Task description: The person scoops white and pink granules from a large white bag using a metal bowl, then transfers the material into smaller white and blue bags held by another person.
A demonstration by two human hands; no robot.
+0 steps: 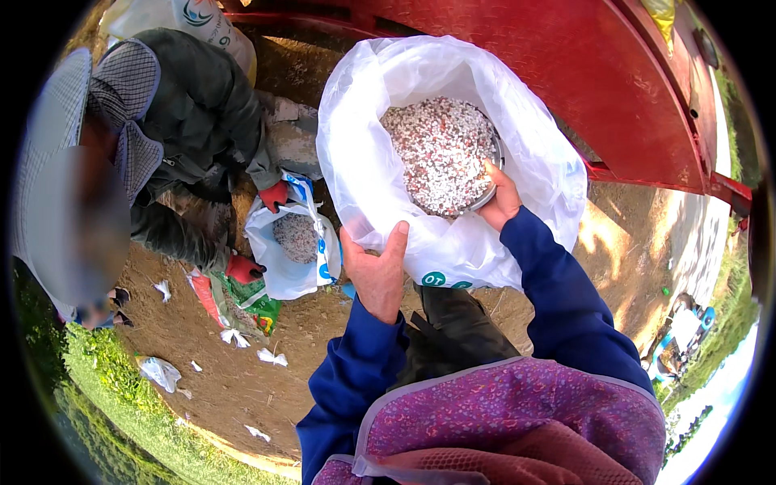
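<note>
A large white plastic bag point(356, 121) stands wide open in front of me. Inside it sits a round metal basin point(499, 153), heaped with white granules point(440, 149) mixed with reddish and dark bits. My right hand point(503, 202) reaches into the bag and grips the basin's near right rim, thumb on top and fingers hidden beneath. On the bag's near left edge, my left hand point(376, 271) pinches the plastic between thumb and fingers. To the left, a co-worker in red gloves point(244, 268) holds a smaller white bag point(283, 275) with greyish granules point(296, 238) in it.
A large red metal panel point(550, 81) rises behind the bag and extends right. A filled white sack point(226, 36) stands at the far left. Near the co-worker lies a green and red bag point(263, 311). White scraps point(273, 357) litter the dirt ground point(234, 396).
</note>
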